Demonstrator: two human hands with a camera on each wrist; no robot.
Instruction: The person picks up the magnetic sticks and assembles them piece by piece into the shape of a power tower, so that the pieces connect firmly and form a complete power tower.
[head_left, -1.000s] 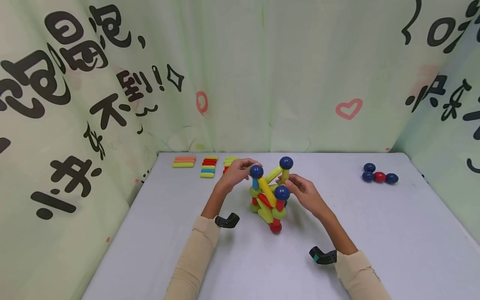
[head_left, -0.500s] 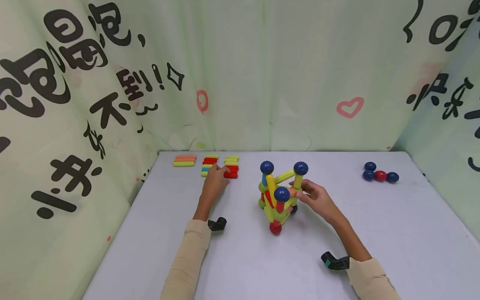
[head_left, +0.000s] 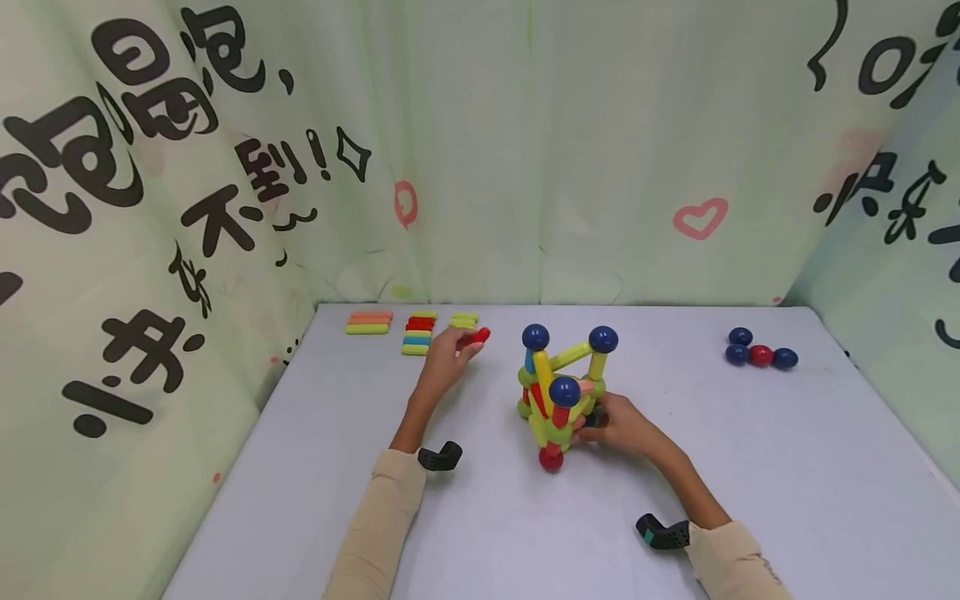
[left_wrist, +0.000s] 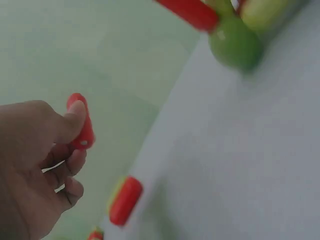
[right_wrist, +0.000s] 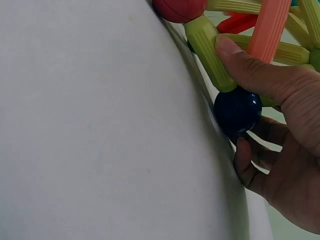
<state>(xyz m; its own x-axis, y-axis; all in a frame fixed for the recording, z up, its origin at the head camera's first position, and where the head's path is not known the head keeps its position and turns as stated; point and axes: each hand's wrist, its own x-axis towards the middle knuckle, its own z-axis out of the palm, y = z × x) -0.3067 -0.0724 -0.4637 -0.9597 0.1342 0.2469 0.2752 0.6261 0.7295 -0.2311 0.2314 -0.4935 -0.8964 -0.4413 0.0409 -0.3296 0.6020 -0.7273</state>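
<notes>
My left hand (head_left: 446, 363) pinches a short red rod (left_wrist: 84, 122) between thumb and fingers, lifted above the rods at the back of the table. Mid-table stands a frame of magnetic rods and balls (head_left: 542, 379), with blue balls at its top corners and a red ball (head_left: 551, 458) at its front foot. My right hand (head_left: 624, 427) grips its lower right corner. In the right wrist view, the thumb presses a yellow-green rod (right_wrist: 209, 55), while the other fingers curl behind a dark blue ball (right_wrist: 238, 110). A salmon rod (right_wrist: 270, 30) slants upward beside the thumb.
Back left lie sorted rods: an orange and yellow-green group (head_left: 367, 323), a mixed-colour column (head_left: 417, 333), and a third group (head_left: 463, 317) partly behind my left hand. Blue balls (head_left: 737, 354) and a red ball (head_left: 761, 355) rest at the back right. A printed curtain (head_left: 480, 167) borders the table.
My left hand left the frame, reached the back rods and now holds up a red one. The frame turned and shifted slightly right; my right hand slid down to its lower corner.
</notes>
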